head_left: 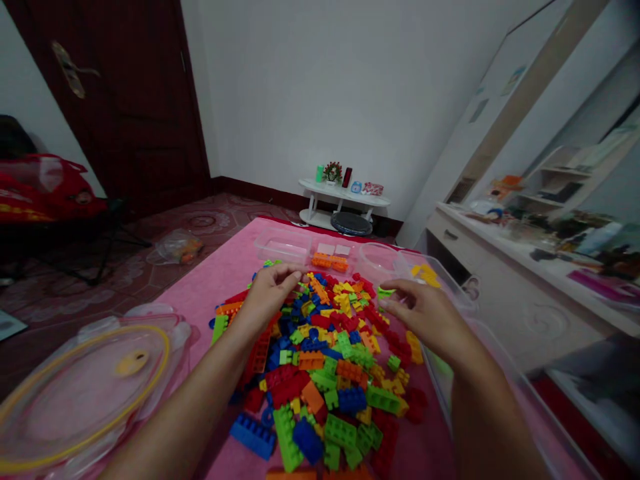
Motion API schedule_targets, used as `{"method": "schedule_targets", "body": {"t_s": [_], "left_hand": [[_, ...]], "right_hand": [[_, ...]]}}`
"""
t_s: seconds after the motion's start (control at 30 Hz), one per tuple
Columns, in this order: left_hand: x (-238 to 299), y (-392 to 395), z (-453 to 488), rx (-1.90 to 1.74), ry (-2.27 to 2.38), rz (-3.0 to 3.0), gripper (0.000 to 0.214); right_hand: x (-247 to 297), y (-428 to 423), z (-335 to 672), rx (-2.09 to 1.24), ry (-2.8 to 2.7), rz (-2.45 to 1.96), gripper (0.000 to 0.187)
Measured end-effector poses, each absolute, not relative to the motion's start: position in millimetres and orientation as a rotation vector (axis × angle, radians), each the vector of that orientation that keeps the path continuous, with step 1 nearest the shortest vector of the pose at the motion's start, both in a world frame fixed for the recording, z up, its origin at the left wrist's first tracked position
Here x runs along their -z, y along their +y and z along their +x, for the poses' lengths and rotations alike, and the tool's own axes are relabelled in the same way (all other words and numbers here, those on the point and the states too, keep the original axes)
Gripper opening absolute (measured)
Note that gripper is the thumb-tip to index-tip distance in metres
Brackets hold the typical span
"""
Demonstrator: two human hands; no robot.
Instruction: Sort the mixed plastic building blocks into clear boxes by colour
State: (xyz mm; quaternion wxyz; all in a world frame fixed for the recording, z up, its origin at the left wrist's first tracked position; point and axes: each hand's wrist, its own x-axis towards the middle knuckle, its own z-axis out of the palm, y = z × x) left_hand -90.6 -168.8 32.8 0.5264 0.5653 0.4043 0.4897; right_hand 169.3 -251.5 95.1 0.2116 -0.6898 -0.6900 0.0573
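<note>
A large heap of toy building bricks in blue, green, red, yellow and orange covers the middle of the pink table. At the heap's far left side is my left hand, its fingers curled and closed over the bricks; what they hold, if anything, is hidden. My right hand is above the heap's right side. Between its thumb and index finger is a small light green brick.
Along the far edge stand a clear plastic box, orange bricks in a container and a round clear tub. Yellow bricks lie in a clear bin at right. A yellow-rimmed clear lid lies at left.
</note>
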Motion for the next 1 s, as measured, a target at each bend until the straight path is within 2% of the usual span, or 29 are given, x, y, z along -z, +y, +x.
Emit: {"method": "schedule_targets", "body": {"t_s": [0.1, 0.23, 0.3, 0.43, 0.57, 0.8, 1.0], "left_hand": [[-29.5, -167.0, -92.0, -1.126, 0.974, 1.406, 0.033], [-24.1, -165.2, -91.4, -1.096, 0.975, 1.463, 0.029], [-21.6, -162.7, -92.7, -1.101, 0.978, 1.468, 0.028], [-21.6, -157.3, -100.5, -1.183, 1.031, 1.472, 0.026], [-31.0, -165.5, -102.4, -1.126, 1.015, 1.567, 0.023], [-46.3, -218.1, -78.6, -0.317, 0.596, 2.161, 0.02], [-44.2, -217.2, -74.6, -0.356, 0.807, 2.334, 0.013]], "right_hand": [[-80.1, -236.0, 157.1, -0.269, -1.977, -1.932, 0.023], [-67.5, -236.2, 146.9, -0.571, -2.174, -2.03, 0.009], [-63.6, -240.6, 140.2, -0.628, -2.24, -2.071, 0.014], [-52.4, -244.1, 123.3, -0.449, -2.338, -2.077, 0.035], [-49.9, -241.3, 117.5, -0.356, -2.436, -1.963, 0.025], [-65.5, -250.8, 146.0, -0.333, -2.43, -2.158, 0.034], [-41.8, -240.9, 134.6, -0.337, -2.438, -2.222, 0.027]]}}
